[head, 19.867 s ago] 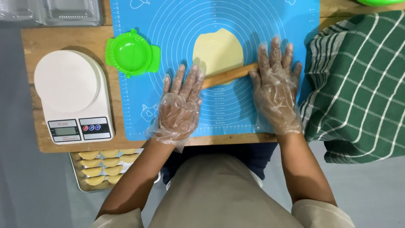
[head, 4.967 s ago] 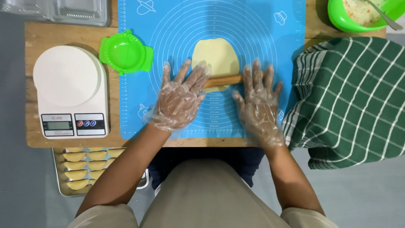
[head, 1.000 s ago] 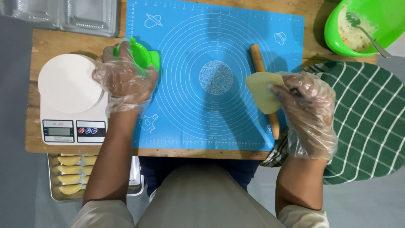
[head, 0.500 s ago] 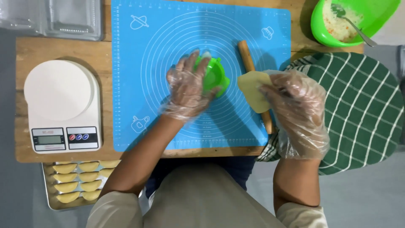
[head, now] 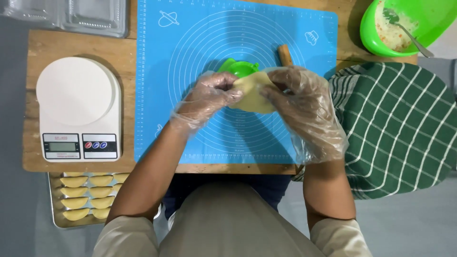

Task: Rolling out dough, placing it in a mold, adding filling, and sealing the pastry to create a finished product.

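Far to your left sits the white kitchen scale on the wooden board, and below it a metal tray holds rows of folded yellow pastries. Clear plastic boxes lie at the top left. None of these are in your way.

Your left hand, in a thin clear glove, pinches the left edge of the round yellow dough sheet. The dough sits over the blue mat, just in front of the green press mold. Your right hand pinches the other edge, fingers close together.

The dough looks thin and soft. Pull too hard and it could stretch or tear. It could also stick to your gloves, or land crooked on the mold.

The wooden rolling pin pokes out behind your right hand, so you could bump it. Farther right are the green striped cloth and the green bowl of filling with a spoon.
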